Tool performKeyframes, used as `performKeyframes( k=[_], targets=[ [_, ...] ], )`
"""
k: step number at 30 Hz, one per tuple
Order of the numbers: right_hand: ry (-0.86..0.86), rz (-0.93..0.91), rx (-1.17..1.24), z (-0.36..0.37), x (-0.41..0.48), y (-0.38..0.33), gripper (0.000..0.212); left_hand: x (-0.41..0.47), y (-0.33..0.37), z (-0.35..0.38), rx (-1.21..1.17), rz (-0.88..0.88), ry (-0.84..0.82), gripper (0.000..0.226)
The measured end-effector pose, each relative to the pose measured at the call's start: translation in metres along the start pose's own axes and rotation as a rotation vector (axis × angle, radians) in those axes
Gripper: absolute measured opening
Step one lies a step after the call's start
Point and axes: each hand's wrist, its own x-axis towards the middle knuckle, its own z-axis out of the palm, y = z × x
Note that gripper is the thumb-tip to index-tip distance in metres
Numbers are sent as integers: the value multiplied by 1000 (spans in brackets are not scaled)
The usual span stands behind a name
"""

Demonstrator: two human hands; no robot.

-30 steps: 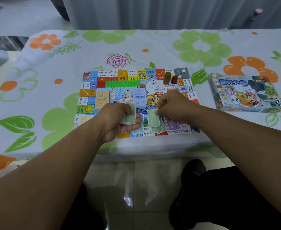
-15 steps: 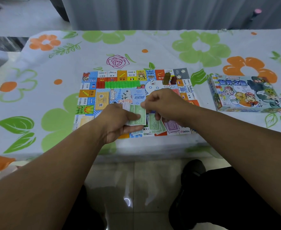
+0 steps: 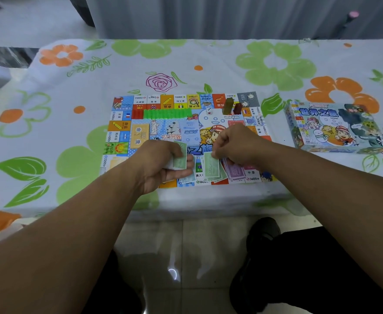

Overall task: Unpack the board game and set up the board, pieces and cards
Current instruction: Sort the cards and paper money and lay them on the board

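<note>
Clenched round a thin stack of green notes (image 3: pixel 179 157), the left grip (image 3: pixel 163 165) is held over the near edge of the board (image 3: pixel 140 134), which is spread flat on the cloth-covered counter (image 3: pixel 208 64). One green note (image 3: pixel 210 166) is pinched at its upper edge by the curled fingers of the right grip (image 3: pixel 235 143), and its lower end is laid on a small pile (image 3: pixel 220 176) on the board, just beside some purple notes (image 3: pixel 234 171). The notes are judged to be very light, thin, floppy paper, easily creased and apt to slide or cling together, so that two could be peeled off at once. A hold at a short edge or corner, between thumb and fingertip, is suggested, with the stack fanned slightly so that a single sheet is freed; little force is needed. Green houses (image 3: pixel 166 114), a die (image 3: pixel 209 111) and two tokens (image 3: pixel 228 106) are set along the far side of the board, and the box (image 3: pixel 331 128) is placed well apart at the right.
</note>
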Motion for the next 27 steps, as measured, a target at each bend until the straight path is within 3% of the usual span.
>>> performKeyframes(
  k=[6,12,19,27],
  targets=[
    [93,-67,-81,3,2,-1,9,-1,0,1,-24,4,-38,30],
    [21,-137,109,9,-3,-13,28,0,-2,2,2,25,-53,23],
    [1,-144,170,10,-6,-18,8,1,-2,2,15,13,-77,23],
    [-3,-34,38,1,-1,-4,9,3,-2,-2,-8,5,2,23]
  ],
)
